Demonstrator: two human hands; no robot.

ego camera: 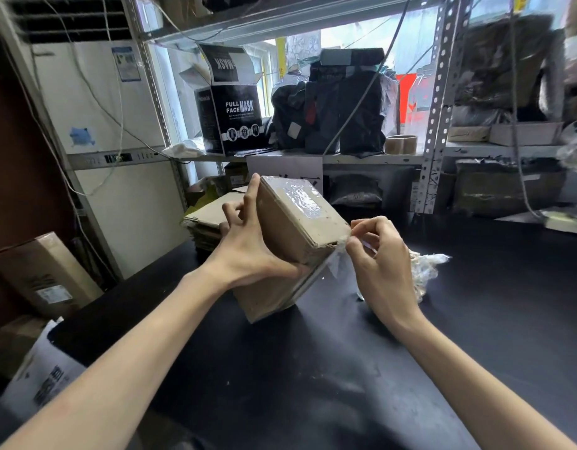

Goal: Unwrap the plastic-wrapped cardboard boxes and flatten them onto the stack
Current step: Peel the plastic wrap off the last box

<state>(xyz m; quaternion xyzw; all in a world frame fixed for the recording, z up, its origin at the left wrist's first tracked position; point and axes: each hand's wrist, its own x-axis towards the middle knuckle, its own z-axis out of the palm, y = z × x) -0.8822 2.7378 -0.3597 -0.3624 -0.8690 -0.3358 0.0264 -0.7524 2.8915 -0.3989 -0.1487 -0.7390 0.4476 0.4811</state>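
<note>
**Over the dark table, film half off and a box held at a tilt**

Above the table [313,368], the box [290,235] sits tilted, its lower corner on or just above the top; I cannot tell whether it touches. The left hand [248,251] clamps the box's left side, thumb low on the near face and fingers [253,193] spread up the far edge. The right hand [381,264] is closed in a pinch on a strand of film [337,258] at the box's right corner. A glossy patch of film or tape still clings to the top face. A crumpled wad of film [426,267] lies on the table just behind the right hand. The stack [209,222] of flattened cardboard waits at the far left of the table, behind the left hand.

The likeliest trouble, as I judge it:
- The strand looks thin and stretched; a sharp tug could snap it, leaving film stuck to the top face and forcing a fresh start at an edge.
- The left hand's grip covers one side only. A hard pull to the right could twist the box out of it or skid it across the table.
- If the glossy patch is tape, it may lift the cardboard's surface when peeled.
- Loose film near the wrist could snag the next box.
</note>
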